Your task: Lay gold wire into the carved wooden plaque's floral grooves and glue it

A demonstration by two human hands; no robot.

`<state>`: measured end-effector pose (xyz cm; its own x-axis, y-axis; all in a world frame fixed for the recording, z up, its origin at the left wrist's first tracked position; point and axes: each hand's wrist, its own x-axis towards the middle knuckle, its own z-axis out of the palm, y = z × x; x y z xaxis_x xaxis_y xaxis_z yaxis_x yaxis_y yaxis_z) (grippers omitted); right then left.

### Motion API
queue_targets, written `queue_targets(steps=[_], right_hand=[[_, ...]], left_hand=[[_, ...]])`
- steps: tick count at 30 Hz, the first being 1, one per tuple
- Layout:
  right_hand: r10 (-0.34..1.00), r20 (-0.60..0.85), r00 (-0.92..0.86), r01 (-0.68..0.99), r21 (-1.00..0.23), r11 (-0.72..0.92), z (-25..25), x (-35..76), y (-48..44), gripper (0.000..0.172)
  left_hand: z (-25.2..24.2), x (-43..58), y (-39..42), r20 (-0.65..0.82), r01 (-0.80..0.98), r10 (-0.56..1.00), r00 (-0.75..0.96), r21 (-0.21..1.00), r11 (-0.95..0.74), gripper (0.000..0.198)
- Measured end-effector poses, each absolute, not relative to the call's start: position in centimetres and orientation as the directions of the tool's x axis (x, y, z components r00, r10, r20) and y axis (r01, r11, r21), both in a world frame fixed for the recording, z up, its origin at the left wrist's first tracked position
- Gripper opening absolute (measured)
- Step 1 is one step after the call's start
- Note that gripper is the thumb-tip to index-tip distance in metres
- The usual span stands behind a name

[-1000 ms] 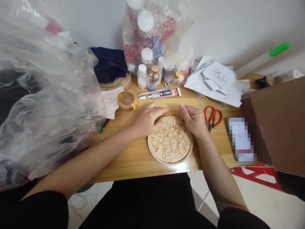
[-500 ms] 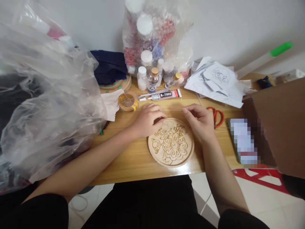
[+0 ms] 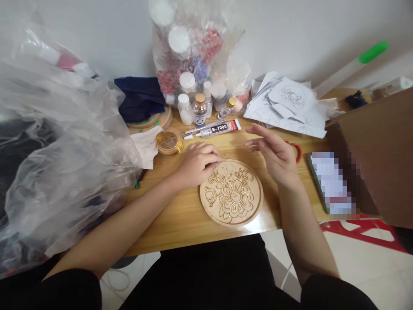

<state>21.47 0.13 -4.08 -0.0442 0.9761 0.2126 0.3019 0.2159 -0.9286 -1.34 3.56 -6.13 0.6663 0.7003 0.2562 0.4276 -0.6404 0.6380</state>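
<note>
A round wooden plaque (image 3: 206, 211) with a raised rim lies on the table, its face covered in a flower pattern outlined in gold wire. At its upper left edge rests my left hand (image 3: 201, 162), fingers curled and thumb against the forefinger. Whatever lies between those fingertips is too small to make out. My right hand (image 3: 277, 155) is raised to the right of the plaque, fingers apart, with no object visibly gripped. Tiny bent gold wire pieces (image 3: 227, 153) lie just beyond the plaque's top edge. Behind my right hand, orange-handled scissors (image 3: 299, 153) are partly hidden.
Beyond the plaque are a spool of gold wire (image 3: 169, 142), a B-7000 glue tube (image 3: 220, 128) and several small bottles (image 3: 200, 110). Printed papers (image 3: 287, 105) lie at the back right. A phone (image 3: 332, 181) and cardboard box (image 3: 374, 155) stand right; plastic bags (image 3: 64, 172) crowd the left.
My right hand has opened from a pinch, its fingers lifting and spreading, and shifted slightly right over the scissors. More gold bits show beyond the plaque. My left hand stays at the plaque's edge.
</note>
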Motion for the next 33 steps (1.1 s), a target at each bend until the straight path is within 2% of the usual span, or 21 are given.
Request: queue_targets(steps=[4, 8, 10, 15, 22, 25, 28, 31, 33], right_hand=[[0.958, 0.284, -0.035, 0.438, -0.857, 0.270, -4.4, 21.4, 0.5, 0.035], [0.945, 0.328, 0.013, 0.488, -0.827, 0.280, -4.6, 21.6, 0.6, 0.031], [0.950, 0.307, 0.064, 0.455, -0.856, 0.246, -4.4, 21.6, 0.4, 0.028], [0.973, 0.197, 0.125, 0.251, -0.955, 0.161, -3.7, 21.1, 0.0, 0.020], [0.991, 0.065, 0.113, 0.201, -0.979, 0.042, -3.3, 20.8, -0.2, 0.010], [0.998, 0.039, 0.043, 0.216, -0.976, 0.029, -3.1, 21.0, -0.3, 0.013], [0.990, -0.002, -0.141, 0.283, -0.958, 0.038, -2.9, 21.2, -0.7, 0.021], [0.951, -0.058, -0.304, 0.388, -0.919, 0.068, -2.9, 21.2, -0.9, 0.017], [0.937, -0.071, -0.341, 0.477, -0.873, 0.107, -3.0, 21.0, -1.0, 0.015]], left_hand=[[-6.2, -1.1, 3.4, 0.283, 0.418, 0.708, 0.647, 0.645, -0.640, 0.018], [-6.5, -1.1, 3.4, 0.306, 0.382, 0.726, 0.616, 0.690, -0.615, 0.018], [-6.5, -1.1, 3.5, 0.291, 0.383, 0.743, 0.603, 0.712, -0.589, 0.017], [-6.2, -1.2, 3.6, 0.241, 0.383, 0.748, 0.618, 0.738, -0.555, 0.016], [-6.0, -1.2, 3.4, 0.155, 0.430, 0.747, 0.647, 0.735, -0.525, 0.016], [-6.0, -1.2, 3.4, 0.164, 0.429, 0.750, 0.641, 0.734, -0.527, 0.017], [-5.9, -1.2, 3.4, 0.185, 0.401, 0.755, 0.630, 0.755, -0.519, 0.018], [-5.8, -1.2, 3.5, 0.204, 0.369, 0.763, 0.614, 0.780, -0.505, 0.021], [-5.8, -1.2, 3.6, 0.206, 0.362, 0.762, 0.614, 0.784, -0.504, 0.021]])
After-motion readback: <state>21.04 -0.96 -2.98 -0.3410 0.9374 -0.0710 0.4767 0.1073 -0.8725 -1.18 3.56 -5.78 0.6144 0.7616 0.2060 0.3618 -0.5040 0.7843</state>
